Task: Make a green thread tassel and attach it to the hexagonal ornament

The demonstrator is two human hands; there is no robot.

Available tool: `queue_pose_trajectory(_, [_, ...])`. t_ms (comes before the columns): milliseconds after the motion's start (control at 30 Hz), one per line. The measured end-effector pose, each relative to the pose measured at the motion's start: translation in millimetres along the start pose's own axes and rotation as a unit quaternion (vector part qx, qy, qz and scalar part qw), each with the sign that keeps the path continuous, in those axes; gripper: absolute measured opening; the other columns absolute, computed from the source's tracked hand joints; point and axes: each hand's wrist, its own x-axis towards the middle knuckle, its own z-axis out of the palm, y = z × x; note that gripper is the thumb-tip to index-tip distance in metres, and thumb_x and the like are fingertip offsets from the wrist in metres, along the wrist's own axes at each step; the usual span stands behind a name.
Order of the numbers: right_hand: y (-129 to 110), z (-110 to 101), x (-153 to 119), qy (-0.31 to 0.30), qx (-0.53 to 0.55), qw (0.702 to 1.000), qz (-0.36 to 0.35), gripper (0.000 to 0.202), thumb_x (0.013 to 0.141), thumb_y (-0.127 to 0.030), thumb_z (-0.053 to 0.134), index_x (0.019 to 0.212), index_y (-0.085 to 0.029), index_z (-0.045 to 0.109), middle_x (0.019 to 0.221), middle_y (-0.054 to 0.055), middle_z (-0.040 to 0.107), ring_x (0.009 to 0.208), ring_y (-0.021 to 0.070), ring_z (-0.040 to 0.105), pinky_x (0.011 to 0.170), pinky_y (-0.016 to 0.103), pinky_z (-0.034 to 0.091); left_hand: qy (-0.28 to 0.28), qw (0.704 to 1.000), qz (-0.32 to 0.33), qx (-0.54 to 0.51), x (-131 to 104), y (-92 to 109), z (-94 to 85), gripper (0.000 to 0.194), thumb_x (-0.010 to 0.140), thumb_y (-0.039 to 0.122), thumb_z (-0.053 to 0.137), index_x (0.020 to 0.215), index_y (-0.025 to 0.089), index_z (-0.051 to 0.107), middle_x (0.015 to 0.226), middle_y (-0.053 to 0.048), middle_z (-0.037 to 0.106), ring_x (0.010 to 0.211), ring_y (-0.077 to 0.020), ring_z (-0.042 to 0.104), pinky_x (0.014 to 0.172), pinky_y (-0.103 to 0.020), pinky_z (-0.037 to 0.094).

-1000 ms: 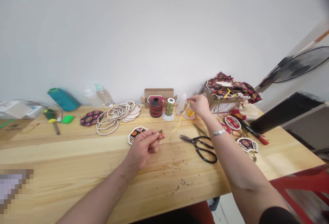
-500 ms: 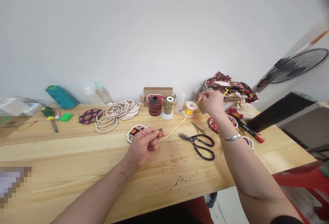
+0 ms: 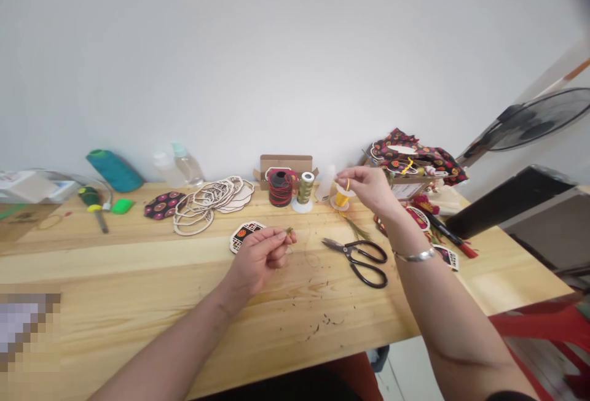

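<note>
My left hand [image 3: 262, 256] is closed in a pinch on a small green-gold piece [image 3: 289, 231], too small to name surely. Under it, partly covered, lies a black and red patterned wooden-edged ornament [image 3: 240, 235]. My right hand [image 3: 369, 187] is at the white spool of yellow cord [image 3: 342, 199], its fingers pinched on a bit of yellow cord [image 3: 348, 185] over the spool's top. Black-handled scissors [image 3: 357, 258] lie between the hands, blades toward the left. Just behind them is a green-gold tassel [image 3: 356, 228].
Red cord spool [image 3: 281, 191], gold thread spool [image 3: 305, 191] and a cardboard box [image 3: 286, 161] stand at the back. Leftward are wooden frames [image 3: 212, 198], teal thread cone [image 3: 115, 171] and screwdriver [image 3: 93, 204]. A box of patterned fabric [image 3: 415, 149] and a black cylinder [image 3: 502, 201] stand right.
My right hand has moved left and slightly down to the yellow cord spool. The yellow cord stretched between my hands no longer shows. My left hand keeps its pinch.
</note>
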Motion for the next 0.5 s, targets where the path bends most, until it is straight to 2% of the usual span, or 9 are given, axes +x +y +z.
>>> queue_pose_trajectory(67, [-3,-11,-19,-0.042,0.031,0.999,-0.015,0.016,0.071,-0.025,0.065,0.078,-0.013,0.072,0.084,0.007,0.073,0.076,0.0166,0.066,0.074,0.029,0.051,-0.005,1.0,-0.001,-0.001,0,0,-0.4,0.013,0.07,0.02,0.071,0.067,0.008,0.067,0.069,-0.004,0.06,0.041,0.002,0.023,0.041,-0.017,0.018])
queue_pose_trajectory(133, [-1,-24,-37,-0.067,0.019,0.998,0.003,0.017,0.07,-0.029,0.066,0.076,-0.013,0.072,0.075,0.006,0.073,0.07,0.017,0.065,0.069,0.03,0.051,-0.01,1.0,-0.001,0.001,1,0,-1.0,0.013,0.071,0.02,0.07,0.068,0.008,0.068,0.07,-0.004,0.059,0.042,0.0021,0.023,0.041,-0.017,0.018])
queue_pose_trajectory(200, [7,-37,-54,-0.047,0.02,0.998,0.025,0.019,0.071,-0.031,0.066,0.078,-0.014,0.073,0.073,0.005,0.072,0.068,0.0176,0.065,0.066,0.03,0.051,-0.012,1.0,0.0,0.005,1,0,-1.5,0.013,0.071,0.021,0.07,0.069,0.008,0.068,0.07,-0.003,0.058,0.042,0.002,0.022,0.041,-0.017,0.018])
queue_pose_trajectory(267, [17,-49,-67,0.014,0.031,0.998,0.048,0.021,0.069,-0.032,0.067,0.079,-0.014,0.072,0.072,0.006,0.072,0.066,0.0183,0.066,0.063,0.03,0.052,-0.009,1.0,0.003,0.008,1,0,-1.6,0.014,0.071,0.021,0.07,0.069,0.008,0.068,0.07,-0.004,0.058,0.042,0.0019,0.022,0.041,-0.017,0.018])
queue_pose_trajectory(400, [31,-61,-78,0.212,0.031,0.975,0.061,0.026,0.074,-0.035,0.065,0.09,-0.015,0.071,0.07,0.006,0.072,0.06,0.0174,0.066,0.057,0.028,0.052,-0.008,1.0,0.008,0.001,1,0,-0.6,0.013,0.07,0.02,0.07,0.067,0.008,0.067,0.073,-0.005,0.061,0.042,0.002,0.023,0.041,-0.017,0.019])
queue_pose_trajectory(433, [33,-60,-77,0.231,0.013,0.971,0.054,0.027,0.076,-0.034,0.062,0.093,-0.014,0.07,0.07,0.006,0.072,0.059,0.0174,0.066,0.056,0.028,0.052,-0.008,1.0,0.007,0.0,1,0,-0.2,0.013,0.07,0.02,0.07,0.067,0.008,0.067,0.074,-0.006,0.061,0.041,0.0021,0.023,0.041,-0.017,0.019])
queue_pose_trajectory(467, [34,-56,-74,0.215,-0.022,0.975,0.05,0.027,0.079,-0.033,0.058,0.095,-0.014,0.069,0.071,0.007,0.072,0.059,0.0175,0.067,0.055,0.028,0.052,-0.008,1.0,0.006,0.0,1,0,0.1,0.013,0.07,0.02,0.07,0.067,0.008,0.067,0.074,-0.006,0.061,0.041,0.0022,0.023,0.041,-0.017,0.019])
queue_pose_trajectory(500, [35,-50,-70,0.173,-0.063,0.982,0.047,0.027,0.082,-0.03,0.054,0.097,-0.013,0.069,0.072,0.007,0.072,0.06,0.0177,0.067,0.056,0.028,0.052,-0.008,1.0,0.005,0.001,1,0,0.3,0.013,0.07,0.02,0.07,0.067,0.008,0.067,0.074,-0.006,0.061,0.041,0.0024,0.023,0.041,-0.017,0.019])
